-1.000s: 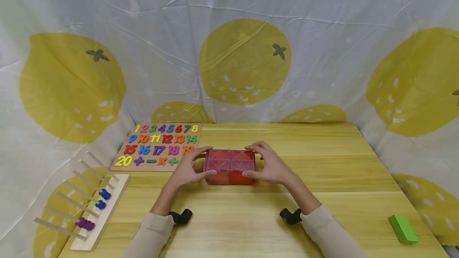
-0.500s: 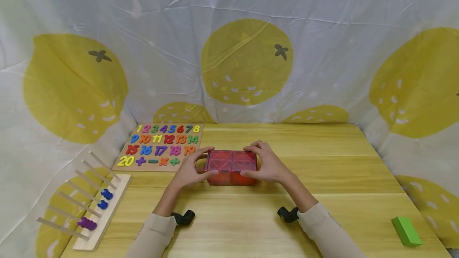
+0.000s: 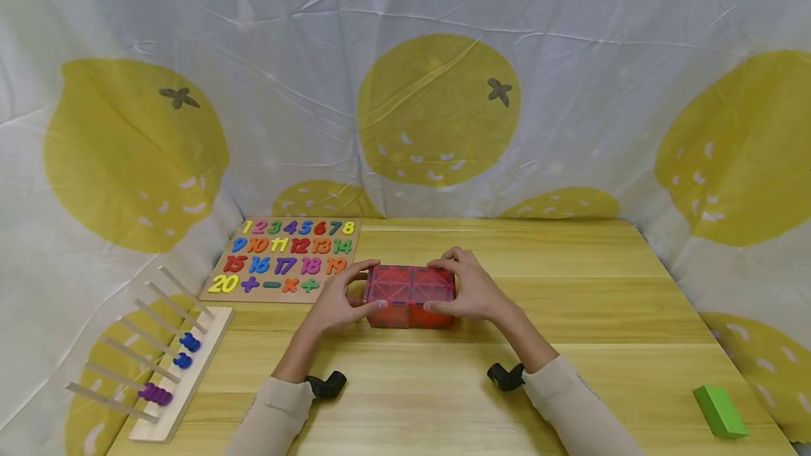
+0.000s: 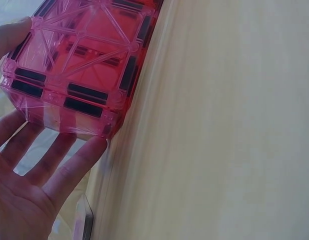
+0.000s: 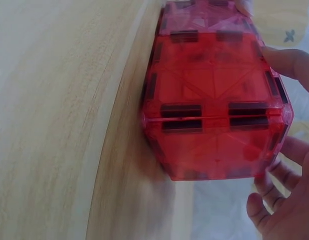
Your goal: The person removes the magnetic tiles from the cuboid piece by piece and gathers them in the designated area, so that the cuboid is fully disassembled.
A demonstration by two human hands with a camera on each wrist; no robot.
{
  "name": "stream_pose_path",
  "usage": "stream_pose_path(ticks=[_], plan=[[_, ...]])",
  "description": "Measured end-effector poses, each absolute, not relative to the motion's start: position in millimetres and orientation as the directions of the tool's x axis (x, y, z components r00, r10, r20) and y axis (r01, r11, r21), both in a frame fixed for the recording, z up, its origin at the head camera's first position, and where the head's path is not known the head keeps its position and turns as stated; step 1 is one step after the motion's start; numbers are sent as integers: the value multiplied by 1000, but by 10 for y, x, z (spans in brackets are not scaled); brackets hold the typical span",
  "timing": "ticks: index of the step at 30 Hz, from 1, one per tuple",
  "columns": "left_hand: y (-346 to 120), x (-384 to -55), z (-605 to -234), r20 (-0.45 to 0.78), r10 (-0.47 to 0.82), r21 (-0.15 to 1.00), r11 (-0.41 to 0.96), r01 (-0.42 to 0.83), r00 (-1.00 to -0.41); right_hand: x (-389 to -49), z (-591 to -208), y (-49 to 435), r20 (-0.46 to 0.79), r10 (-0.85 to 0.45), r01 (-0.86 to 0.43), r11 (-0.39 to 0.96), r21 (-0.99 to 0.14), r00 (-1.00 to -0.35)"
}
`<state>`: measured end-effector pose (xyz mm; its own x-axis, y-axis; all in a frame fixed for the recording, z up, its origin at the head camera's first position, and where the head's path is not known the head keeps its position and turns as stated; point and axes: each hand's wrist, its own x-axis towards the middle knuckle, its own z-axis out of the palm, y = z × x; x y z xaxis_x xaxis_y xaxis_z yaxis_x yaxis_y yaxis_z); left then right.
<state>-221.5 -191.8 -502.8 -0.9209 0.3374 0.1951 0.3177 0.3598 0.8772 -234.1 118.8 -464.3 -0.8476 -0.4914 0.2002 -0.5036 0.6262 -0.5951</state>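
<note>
A: Where is the red box (image 3: 410,298) held?
B: At the middle of the table (image 3: 538,315); whether the wood is touched by its underside cannot be told. Its left end is gripped by the left hand (image 3: 332,301), its right end by the right hand (image 3: 474,295), each spread only from the thumb at the near edge to the bent fingers at the far edge.
A: What could go wrong?
B: Its panels, probably joined by magnets, could be sprung apart by uneven squeezing. The middle seam could be parted if one end is raised first.
A: And farther out?
B: A number board (image 3: 262,298) is placed far left, a bead rack (image 3: 185,382) near left, a green block (image 3: 721,412) near right.
</note>
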Motion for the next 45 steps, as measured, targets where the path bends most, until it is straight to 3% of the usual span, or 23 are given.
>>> stream_pose_path(ticks=[33, 38, 45], plan=[[-1885, -2195, -4988, 125, 336, 905, 346, 246, -934, -2355, -4794, 1182, 365, -395, -526, 464, -713, -843], [-1894, -2215, -4984, 134, 348, 911, 325, 253, -928, -2385, -4688, 1289, 373, -359, -501, 389, -773, -855], [-1918, -2195, -4996, 125, 341, 912, 330, 243, -932, -2504, -4502, 1592, 359, -375, -504, 436, -745, -855]])
